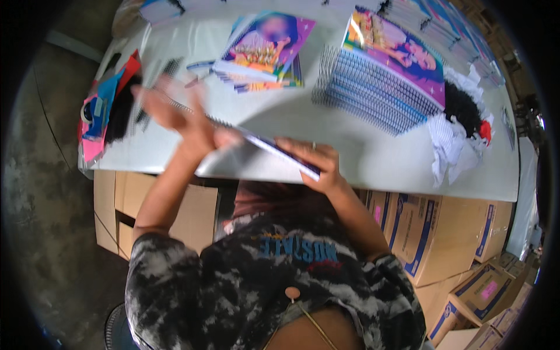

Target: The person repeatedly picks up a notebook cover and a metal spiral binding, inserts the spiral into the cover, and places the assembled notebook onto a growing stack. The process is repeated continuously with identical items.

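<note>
In front of me a thin spiral notebook (283,153) is tilted edge-on, its white page edges and dark cover showing. My right hand (318,163), with a ring on one finger, is closed around its right end. A dark wire coil (219,121) runs along the notebook's left part and on past my left hand (182,119). That hand is raised beside the coil, blurred by motion, with fingers stretched apart; whether it touches the coil is unclear. Beyond lie a small fanned pile of notebooks with colourful covers (265,46) and a taller stack of coil-bound notebooks (379,87).
At the table's (373,166) left side lie a blue tape dispenser (93,116), coloured sheets and loose black coils (154,76). Crumpled white cloth (452,143) and a black fuzzy bundle (461,102) sit at the right. More stacks line the far edge. Cardboard boxes (443,227) stand below.
</note>
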### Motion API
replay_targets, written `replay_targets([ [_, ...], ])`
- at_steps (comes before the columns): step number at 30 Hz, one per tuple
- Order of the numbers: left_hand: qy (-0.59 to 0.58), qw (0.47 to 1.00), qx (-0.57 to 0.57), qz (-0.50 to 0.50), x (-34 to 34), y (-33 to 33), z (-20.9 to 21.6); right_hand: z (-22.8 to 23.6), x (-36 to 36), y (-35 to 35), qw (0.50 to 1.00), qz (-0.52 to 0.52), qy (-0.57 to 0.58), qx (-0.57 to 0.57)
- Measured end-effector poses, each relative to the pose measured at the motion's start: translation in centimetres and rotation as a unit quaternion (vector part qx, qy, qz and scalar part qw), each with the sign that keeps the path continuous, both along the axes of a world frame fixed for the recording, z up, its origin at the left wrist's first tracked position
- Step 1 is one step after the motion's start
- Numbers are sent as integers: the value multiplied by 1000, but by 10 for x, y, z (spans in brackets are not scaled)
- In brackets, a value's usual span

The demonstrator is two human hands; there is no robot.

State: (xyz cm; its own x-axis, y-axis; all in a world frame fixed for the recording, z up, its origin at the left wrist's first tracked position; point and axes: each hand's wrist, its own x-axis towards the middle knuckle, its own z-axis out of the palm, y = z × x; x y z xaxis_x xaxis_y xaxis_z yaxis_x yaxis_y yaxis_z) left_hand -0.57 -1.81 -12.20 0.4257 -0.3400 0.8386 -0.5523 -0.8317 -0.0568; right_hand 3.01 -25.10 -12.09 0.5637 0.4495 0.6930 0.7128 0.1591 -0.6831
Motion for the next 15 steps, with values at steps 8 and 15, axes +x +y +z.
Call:
replay_targets([
  [8,-23,995,69,74,3,-2,9,0,0,4,999,-51,4,14],
  [15,86,993,74,-18,-22,-17,-22,-3,-1,5,999,-42,-11,15],
])
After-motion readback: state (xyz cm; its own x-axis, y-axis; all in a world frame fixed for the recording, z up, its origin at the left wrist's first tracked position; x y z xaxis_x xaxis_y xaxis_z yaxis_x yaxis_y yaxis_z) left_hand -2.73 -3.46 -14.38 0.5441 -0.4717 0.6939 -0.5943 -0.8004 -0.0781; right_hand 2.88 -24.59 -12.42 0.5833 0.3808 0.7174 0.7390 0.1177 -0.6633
